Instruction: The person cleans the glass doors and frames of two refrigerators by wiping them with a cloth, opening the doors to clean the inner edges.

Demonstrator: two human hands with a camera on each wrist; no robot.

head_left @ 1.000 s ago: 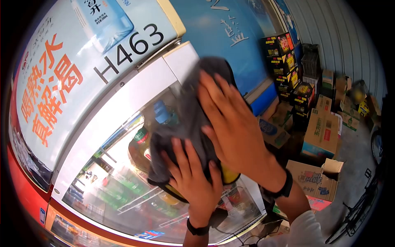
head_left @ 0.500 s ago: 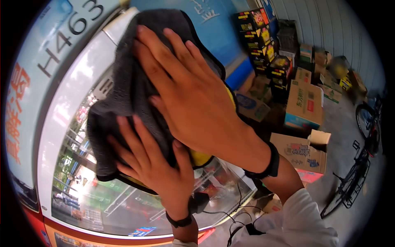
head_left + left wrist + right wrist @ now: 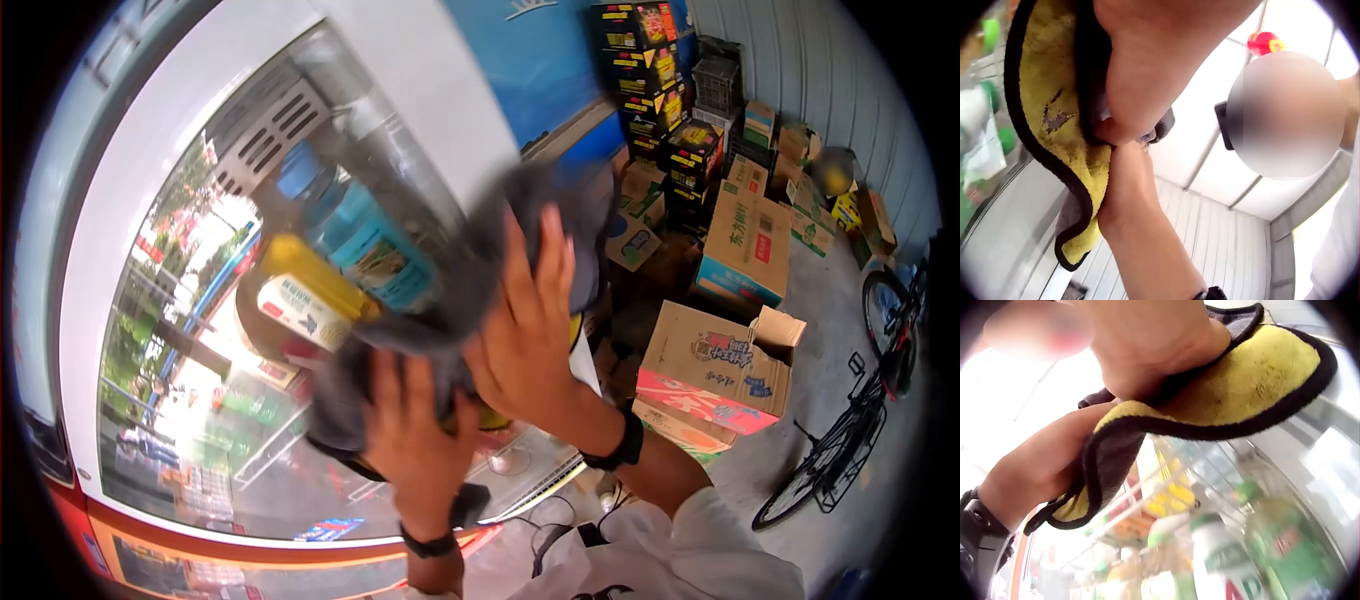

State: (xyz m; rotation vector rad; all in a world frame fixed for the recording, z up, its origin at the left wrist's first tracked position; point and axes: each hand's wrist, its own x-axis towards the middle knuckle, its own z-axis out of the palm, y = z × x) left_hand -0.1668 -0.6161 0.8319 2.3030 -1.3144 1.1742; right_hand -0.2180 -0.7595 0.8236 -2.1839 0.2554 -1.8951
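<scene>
A grey cloth (image 3: 460, 310) with black edging lies against the glass door (image 3: 190, 330) of a drinks fridge. Its yellow underside (image 3: 1235, 394) shows in the right wrist view, with dark stains, and again in the left wrist view. My left hand (image 3: 420, 440) rests on the cloth's lower left part, fingers extended and blurred. Higher and to the right, my right hand (image 3: 530, 345) presses the cloth near the door's right frame, its fingers fairly straight. Behind the glass stand a blue-capped bottle (image 3: 365, 240) and a yellow bottle (image 3: 315, 285).
Right of the fridge, cardboard boxes (image 3: 745, 240) and a stack of black cartons (image 3: 640, 80) stand along the blue wall. An open box (image 3: 710, 365) sits nearer. A bicycle (image 3: 850, 430) leans at the far right. Cables (image 3: 545, 520) hang below my hands.
Both hands have slid the cloth down and rightward over the glass from near the door's top, uncovering the bottles behind. The head view has shifted as well.
</scene>
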